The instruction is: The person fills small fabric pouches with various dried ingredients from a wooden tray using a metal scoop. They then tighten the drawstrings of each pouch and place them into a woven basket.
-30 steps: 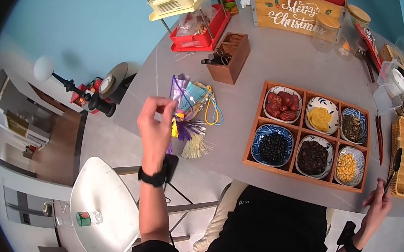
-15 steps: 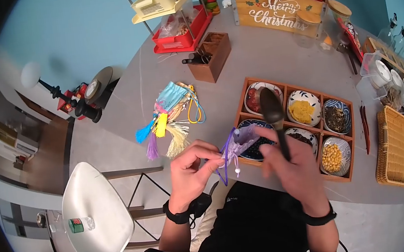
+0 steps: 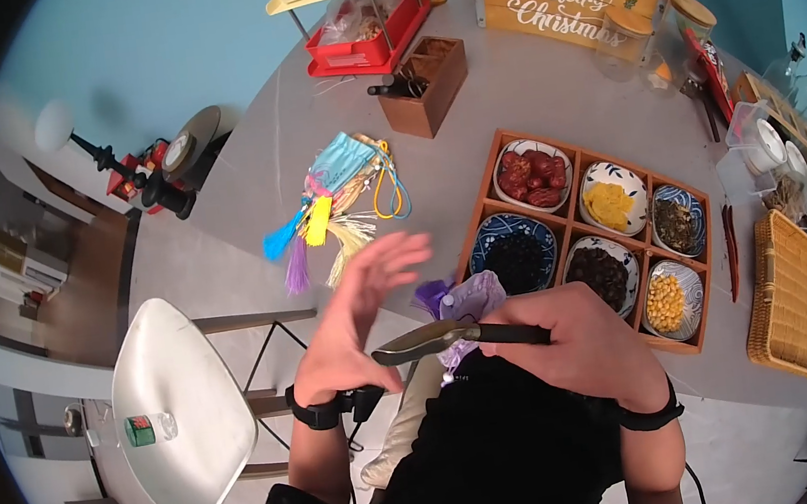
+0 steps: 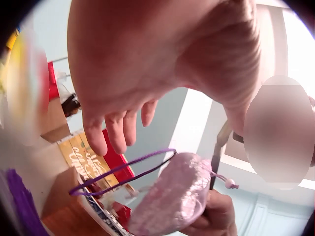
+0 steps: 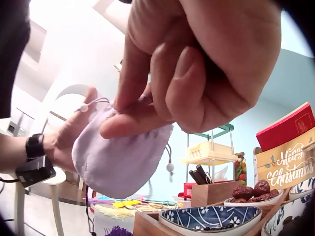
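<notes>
Beyond the near edge of the counter (image 3: 262, 204), over the person's lap, we find a small lilac pouch (image 3: 474, 296) between the two hands. The right hand (image 3: 585, 335) pinches the cloth while also gripping a dark-handled spoon (image 3: 516, 333), whose bowl points left; the left hand (image 3: 343, 330) is spread wide with its fingers free, and we cannot tell whether its thumb touches the spoon. We judge the double hold to be the chief weakness: any shift of the fingers to steer the spoon might loosen the pinch, and the pouch would then drop to the lap or the floor, as we see no counter beneath it. A second hazard lies in the purple cord (image 4: 147, 157), which stands out from the pouch in a loose loop and could snag the left fingers or the spoon, twisting the cloth. Whether the pouch's mouth is open we cannot tell; were it closed, anything spooned towards it would spill. To the right, the divided wooden box (image 3: 705, 265) stands close to the right hand, so a careless backward swing could jolt the bowl of black beans (image 3: 512, 251) or the bowl of corn (image 3: 665, 304) and scatter their contents.
</notes>
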### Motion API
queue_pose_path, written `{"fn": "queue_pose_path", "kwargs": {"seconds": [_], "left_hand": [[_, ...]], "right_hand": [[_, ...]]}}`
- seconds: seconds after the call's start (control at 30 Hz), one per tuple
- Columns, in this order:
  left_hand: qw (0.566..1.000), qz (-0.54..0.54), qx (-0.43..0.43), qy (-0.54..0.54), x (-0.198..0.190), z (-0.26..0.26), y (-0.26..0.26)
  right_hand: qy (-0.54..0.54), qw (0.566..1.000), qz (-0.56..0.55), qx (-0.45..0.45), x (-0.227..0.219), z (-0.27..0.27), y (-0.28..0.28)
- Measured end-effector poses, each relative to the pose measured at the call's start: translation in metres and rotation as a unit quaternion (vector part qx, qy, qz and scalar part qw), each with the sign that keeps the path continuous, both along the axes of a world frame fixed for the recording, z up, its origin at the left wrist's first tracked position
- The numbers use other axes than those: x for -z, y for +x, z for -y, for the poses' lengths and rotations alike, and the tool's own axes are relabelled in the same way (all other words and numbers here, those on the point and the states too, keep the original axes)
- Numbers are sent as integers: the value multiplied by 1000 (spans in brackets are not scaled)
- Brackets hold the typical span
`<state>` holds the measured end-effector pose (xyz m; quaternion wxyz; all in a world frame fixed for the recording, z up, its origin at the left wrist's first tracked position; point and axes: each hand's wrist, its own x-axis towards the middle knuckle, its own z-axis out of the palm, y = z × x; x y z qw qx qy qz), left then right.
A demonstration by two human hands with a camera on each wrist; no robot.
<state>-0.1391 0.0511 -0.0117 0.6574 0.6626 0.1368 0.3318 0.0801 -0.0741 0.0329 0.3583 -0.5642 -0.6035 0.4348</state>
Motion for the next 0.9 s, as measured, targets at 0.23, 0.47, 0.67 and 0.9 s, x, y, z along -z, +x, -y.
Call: {"fn": "queue_pose_path", "kwargs": {"seconds": [0.23,0.47,0.67,0.9], "left_hand": [[971,-153,177,51,15,19,22],[967,-177,167,79,28,32,20],[962,-186,123,155,40,40,19],[976,-169,38,130,47,50,21]], "right_hand": [[23,998,19,-46,-1,3,-3],[-16,991,88,-94,-8,7,0],[-22,995,84,-43,-5,14,1],[-108,968,-80,210,16,67,30]]}}
